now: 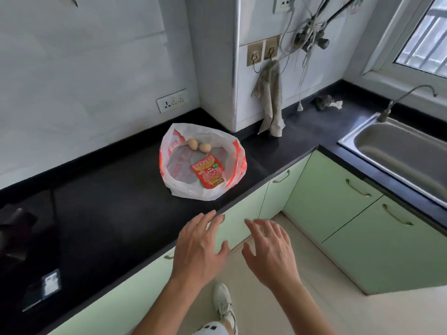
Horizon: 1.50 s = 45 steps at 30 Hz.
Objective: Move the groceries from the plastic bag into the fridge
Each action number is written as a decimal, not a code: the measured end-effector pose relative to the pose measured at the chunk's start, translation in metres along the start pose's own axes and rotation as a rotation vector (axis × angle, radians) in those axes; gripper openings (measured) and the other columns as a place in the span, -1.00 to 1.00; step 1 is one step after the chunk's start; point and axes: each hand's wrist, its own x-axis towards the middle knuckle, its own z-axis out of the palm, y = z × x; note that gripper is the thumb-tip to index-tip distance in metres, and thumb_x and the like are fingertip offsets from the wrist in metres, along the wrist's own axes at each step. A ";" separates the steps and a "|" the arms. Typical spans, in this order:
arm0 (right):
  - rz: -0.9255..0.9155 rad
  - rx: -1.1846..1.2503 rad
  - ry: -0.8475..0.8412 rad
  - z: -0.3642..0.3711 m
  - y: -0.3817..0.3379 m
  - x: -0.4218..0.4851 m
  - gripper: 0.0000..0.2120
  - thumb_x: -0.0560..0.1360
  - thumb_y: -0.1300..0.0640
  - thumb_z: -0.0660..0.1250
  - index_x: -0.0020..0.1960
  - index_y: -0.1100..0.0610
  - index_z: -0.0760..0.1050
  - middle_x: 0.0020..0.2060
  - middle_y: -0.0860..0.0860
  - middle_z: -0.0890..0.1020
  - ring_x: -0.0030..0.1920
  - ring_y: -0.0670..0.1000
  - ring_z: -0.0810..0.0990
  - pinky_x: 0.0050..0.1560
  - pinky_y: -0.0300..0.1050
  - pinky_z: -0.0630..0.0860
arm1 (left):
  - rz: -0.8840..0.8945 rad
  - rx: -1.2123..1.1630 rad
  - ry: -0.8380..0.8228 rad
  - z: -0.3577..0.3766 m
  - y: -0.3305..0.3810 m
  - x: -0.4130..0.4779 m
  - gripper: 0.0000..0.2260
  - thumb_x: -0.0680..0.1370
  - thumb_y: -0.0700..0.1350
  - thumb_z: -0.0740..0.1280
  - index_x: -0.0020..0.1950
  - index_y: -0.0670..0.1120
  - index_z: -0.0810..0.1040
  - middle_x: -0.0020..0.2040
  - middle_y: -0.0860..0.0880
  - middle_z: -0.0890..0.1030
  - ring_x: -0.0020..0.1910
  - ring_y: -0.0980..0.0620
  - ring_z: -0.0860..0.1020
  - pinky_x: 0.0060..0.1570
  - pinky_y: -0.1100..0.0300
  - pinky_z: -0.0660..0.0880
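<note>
A: Hands?
B: Both are held out palm down, just short of the bench point(108, 201). The left hand point(198, 247) is spread wide, fingers straight, tips at the bench's front edge. The right hand point(271, 252) is spread likewise, over the green cupboard doors point(326, 189). Nothing is held by either. A white shoe point(223, 303) is seen on the floor below.
A: Bag?
B: The plastic bag point(169, 151) is stood on the bench beyond the hands, near the front edge and apart from both. Its mouth is opened upward.
A: Contents, orientation?
B: A red packet point(210, 172) is laid flat on the bag's floor, printed face up. Its long axis is run near to far, the near end skewed slightly right. Two eggs point(192, 143) are lodged at the far wall, just beside each other; contact cannot be told.
A: Further back?
B: A grey cloth point(271, 102) is hung on the wall past the bag. A steel sink point(391, 151) is set in the bench at right.
</note>
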 end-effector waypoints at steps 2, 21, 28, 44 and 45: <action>-0.024 -0.010 -0.013 0.005 0.002 0.034 -0.48 0.40 -0.02 0.48 0.33 0.05 0.51 0.15 0.06 0.64 0.17 0.14 0.62 0.19 0.12 0.57 | -0.017 -0.008 0.014 -0.001 -0.009 0.030 -0.47 0.48 0.11 0.38 0.43 -0.01 0.46 0.41 0.00 0.51 0.40 -0.05 0.46 0.33 -0.02 0.47; -0.295 -0.034 -0.154 0.065 0.024 0.246 -0.54 0.43 0.02 0.46 0.30 0.06 0.51 0.17 0.07 0.64 0.18 0.15 0.61 0.16 0.11 0.59 | -0.211 -0.018 -0.026 0.035 -0.078 0.196 -0.43 0.49 0.10 0.43 0.45 -0.04 0.43 0.37 0.00 0.53 0.36 0.01 0.48 0.27 0.08 0.49; -0.358 0.030 -0.335 0.102 0.035 0.303 -0.59 0.51 0.01 0.34 0.34 0.05 0.48 0.18 0.01 0.62 0.18 0.10 0.59 0.13 0.07 0.60 | -0.408 -0.097 -0.078 0.079 -0.086 0.237 -0.41 0.56 0.24 0.29 0.50 0.00 0.33 0.39 0.05 0.48 0.38 0.07 0.42 0.39 0.15 0.38; -0.528 -0.130 -0.533 0.164 0.071 0.348 -0.64 0.58 -0.14 0.27 0.28 0.04 0.49 0.19 -0.01 0.52 0.15 0.10 0.46 0.18 0.12 0.55 | -0.970 -0.299 0.083 0.136 -0.075 0.300 -0.39 0.42 0.22 0.47 0.35 -0.01 0.40 0.25 0.01 0.48 0.25 0.06 0.47 0.23 0.17 0.46; -0.481 -0.089 -0.508 0.164 0.070 0.348 -0.65 0.57 -0.12 0.27 0.27 0.04 0.49 0.17 -0.02 0.52 0.13 0.08 0.47 0.14 0.09 0.57 | -1.006 -0.343 0.112 0.138 -0.076 0.302 -0.38 0.41 0.22 0.48 0.35 -0.01 0.40 0.24 0.01 0.49 0.24 0.05 0.49 0.23 0.14 0.48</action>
